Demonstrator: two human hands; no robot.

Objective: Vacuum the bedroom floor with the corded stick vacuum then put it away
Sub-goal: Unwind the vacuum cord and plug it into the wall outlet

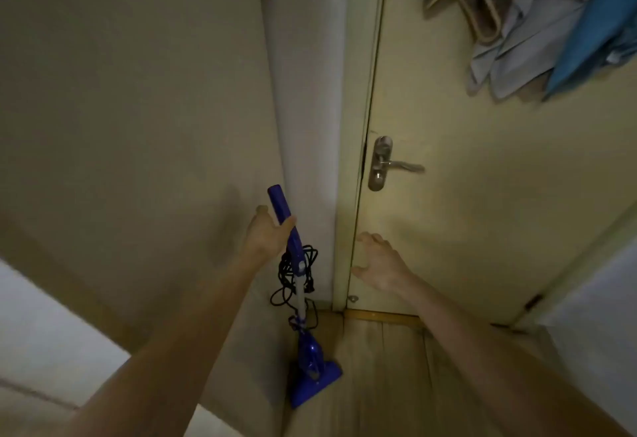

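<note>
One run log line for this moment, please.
left hand: holds vacuum handle | right hand: free | cord: coiled | door: closed

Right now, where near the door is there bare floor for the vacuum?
Bare wood floor lies between the vacuum head and the door threshold. The corner by the wall is crowded: vacuum and bundled cord. Left hand holds its handle; right hand hovers free.

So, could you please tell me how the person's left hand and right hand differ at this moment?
The left hand grips the blue vacuum by its handle; the right hand holds nothing. The left hand's fingers curl round the handle; the right hand's fingers hang loosely curled in front of the door. Both are bare and stretched forward.
</note>
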